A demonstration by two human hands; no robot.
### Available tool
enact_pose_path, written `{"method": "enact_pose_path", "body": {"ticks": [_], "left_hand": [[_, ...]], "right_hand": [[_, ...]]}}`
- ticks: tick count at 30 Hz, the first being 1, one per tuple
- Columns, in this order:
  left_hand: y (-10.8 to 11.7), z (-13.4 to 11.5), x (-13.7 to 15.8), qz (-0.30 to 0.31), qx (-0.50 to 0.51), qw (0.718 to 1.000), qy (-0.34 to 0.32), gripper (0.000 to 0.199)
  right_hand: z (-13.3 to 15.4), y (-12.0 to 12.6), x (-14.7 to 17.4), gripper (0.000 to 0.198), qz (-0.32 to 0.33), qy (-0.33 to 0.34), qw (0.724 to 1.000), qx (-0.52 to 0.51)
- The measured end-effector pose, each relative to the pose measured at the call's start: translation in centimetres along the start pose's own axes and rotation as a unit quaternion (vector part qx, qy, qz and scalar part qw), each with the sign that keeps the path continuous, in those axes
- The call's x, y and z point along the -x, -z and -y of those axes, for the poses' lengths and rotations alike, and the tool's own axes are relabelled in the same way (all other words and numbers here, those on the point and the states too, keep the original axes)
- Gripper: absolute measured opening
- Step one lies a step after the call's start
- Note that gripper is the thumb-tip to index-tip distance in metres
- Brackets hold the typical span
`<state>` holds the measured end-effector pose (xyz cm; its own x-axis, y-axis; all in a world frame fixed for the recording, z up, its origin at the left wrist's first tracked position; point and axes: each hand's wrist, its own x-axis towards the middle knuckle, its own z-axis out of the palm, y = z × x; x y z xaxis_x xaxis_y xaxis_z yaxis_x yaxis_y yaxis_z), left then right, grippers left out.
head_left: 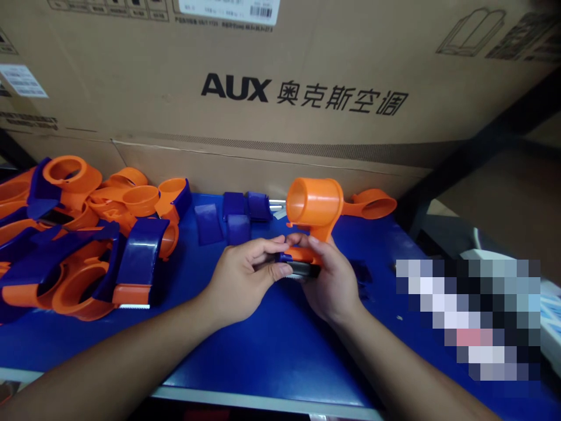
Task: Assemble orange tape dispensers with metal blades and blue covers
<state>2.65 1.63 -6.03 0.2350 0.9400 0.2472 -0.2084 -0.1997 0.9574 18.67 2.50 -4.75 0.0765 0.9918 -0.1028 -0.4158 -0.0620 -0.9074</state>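
Between both hands, above the middle of the blue table, is an orange tape dispenser (319,199) with its round hub upward. My right hand (335,280) is closed around its lower end. The fingers of my left hand (245,278) pinch the same end from the left, by a dark blue part (284,257). A black strip (298,269) with a toothed metal edge shows between the hands; the fingers partly hide how these parts fit together. Behind the dispenser, another orange tape dispenser frame (372,204) lies on the table.
Orange and blue tape dispensers (83,245) are heaped on the left. Several loose blue plates (239,213) lie at the back near thin metal strips (277,206). A large cardboard box (263,128) stands behind the blue table (263,356). Pixelated items lie on the right.
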Motion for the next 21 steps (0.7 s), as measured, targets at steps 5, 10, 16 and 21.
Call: {"method": "enact_pose_path", "body": {"ticks": [5,10,16,21], "left_hand": [[-0.2,0.7,0.1,-0.006,-0.007,1.000,0.013,0.030],[-0.5,0.9,0.6,-0.023,-0.033,0.999,0.030,0.034],[0.6,-0.7,-0.2,0.064,-0.005,0.997,0.039,0.040],[1.6,-0.7,-1.1,0.089,0.043,0.992,0.076,0.041]], "right_hand": [[-0.9,0.5,-0.2,0.030,0.002,0.018,0.999,0.032],[-1.2,0.6,-0.1,0.028,-0.009,0.036,0.998,0.055],[0.0,-0.2,0.0,0.023,-0.028,0.014,0.999,-0.009],[0.7,-0.6,0.1,0.033,-0.012,-0.062,0.997,-0.049]]}}
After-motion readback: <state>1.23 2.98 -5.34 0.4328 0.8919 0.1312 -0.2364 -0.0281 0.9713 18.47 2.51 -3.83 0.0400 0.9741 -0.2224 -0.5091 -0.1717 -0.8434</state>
